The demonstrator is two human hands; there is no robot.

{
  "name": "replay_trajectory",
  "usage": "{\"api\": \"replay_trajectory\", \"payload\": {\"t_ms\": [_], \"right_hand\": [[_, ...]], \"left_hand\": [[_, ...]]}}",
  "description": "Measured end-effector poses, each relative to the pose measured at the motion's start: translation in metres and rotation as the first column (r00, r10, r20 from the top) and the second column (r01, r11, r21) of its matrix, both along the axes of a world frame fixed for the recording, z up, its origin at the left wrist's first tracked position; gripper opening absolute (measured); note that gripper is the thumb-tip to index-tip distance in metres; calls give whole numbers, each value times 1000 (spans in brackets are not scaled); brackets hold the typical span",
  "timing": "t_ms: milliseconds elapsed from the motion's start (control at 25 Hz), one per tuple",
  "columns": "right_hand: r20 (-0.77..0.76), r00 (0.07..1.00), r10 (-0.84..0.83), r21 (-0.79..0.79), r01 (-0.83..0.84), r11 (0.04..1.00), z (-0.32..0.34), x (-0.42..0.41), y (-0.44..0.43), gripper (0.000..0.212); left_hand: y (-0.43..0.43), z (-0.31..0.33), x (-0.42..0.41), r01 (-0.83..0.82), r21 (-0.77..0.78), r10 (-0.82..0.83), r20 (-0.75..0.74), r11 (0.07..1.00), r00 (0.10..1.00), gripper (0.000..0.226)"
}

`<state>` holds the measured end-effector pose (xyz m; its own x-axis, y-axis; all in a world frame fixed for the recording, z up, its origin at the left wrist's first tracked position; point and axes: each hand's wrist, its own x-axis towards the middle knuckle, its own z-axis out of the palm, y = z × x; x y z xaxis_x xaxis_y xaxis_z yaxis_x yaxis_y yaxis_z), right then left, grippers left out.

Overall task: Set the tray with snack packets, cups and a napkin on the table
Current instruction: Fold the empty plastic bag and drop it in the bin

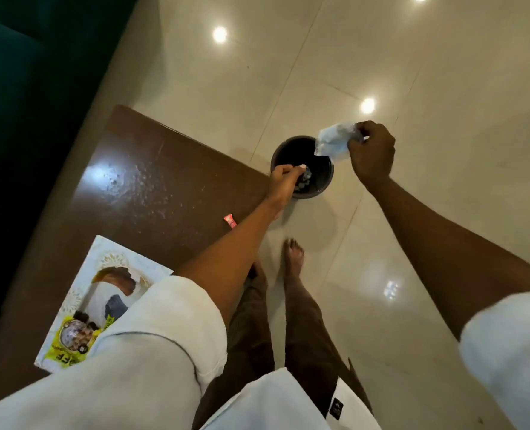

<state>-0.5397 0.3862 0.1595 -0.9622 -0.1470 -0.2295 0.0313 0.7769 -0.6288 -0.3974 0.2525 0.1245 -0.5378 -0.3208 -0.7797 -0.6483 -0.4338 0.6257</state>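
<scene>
Glossy beige floor tiles [412, 72] surround a dark brown counter [152, 169], with a green sofa [24, 72] to its left. A dark waste bin [315, 192] stands on the floor just beside the counter's far right edge, and both hands hang over it, apparently to drop litter. The left hand [284, 178] pinches a small white scrap [302, 166]. The right hand [371, 150] grips a crumpled pale wrapper [333, 142] above the rim. The patterned tray [114, 252] sits on the counter's near left, holding a yellow snack packet [74, 336]. A sleeve partly hides it. A red wrapper [230, 220] lies at the counter's edge.
</scene>
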Motion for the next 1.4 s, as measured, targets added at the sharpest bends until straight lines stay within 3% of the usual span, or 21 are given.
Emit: {"api": "replay_trajectory", "payload": {"t_ms": [80, 240, 360, 480, 640, 800, 960, 1080, 1200, 1400], "right_hand": [[36, 999, 21, 76, -24, 997, -51, 5, -8, 36], [121, 991, 51, 190, -74, 979, -147, 3, -27, 39], [200, 968, 152, 238, -198, 951, -202, -1, -31, 50], [324, 939, 113, 247, -199, 948, -229, 2, -25, 65], [314, 941, 128, 190, -195, 962, -227, 16, -8, 60], [291, 929, 229, 117, -272, 955, -183, 0, 10, 74], [179, 930, 321, 56, -335, 941, -74, -37, 0, 74], [157, 916, 369, -18, -371, 928, 28, -52, -44, 70], [32, 836, 547, -100, -542, 834, 142, -42, -110, 68], [-210, 638, 741, -136, -769, 624, 295, 24, -224, 68]], "left_hand": [[-4, -23, -3, 14, -64, -13, 26, 998, 1000, 39], [-12, -76, 5, -39, -84, 44, 68, 996, 997, 29], [-4, -115, 21, -65, -112, 79, 129, 992, 988, 32], [16, -126, 29, -96, -107, 111, 145, 990, 983, 31], [37, -119, 25, -95, -63, 104, 158, 993, 982, 37], [22, -88, 10, -143, -93, 154, 128, 985, 980, 37], [-19, -15, -3, -142, -202, 158, 61, 969, 986, 24], [-63, 71, 5, -9, -327, 34, 71, 945, 997, 58], [-123, 192, 49, -110, -451, 112, -21, 886, 993, 63], [-201, 356, 194, -363, -659, 351, -158, 658, 923, 64]]}}
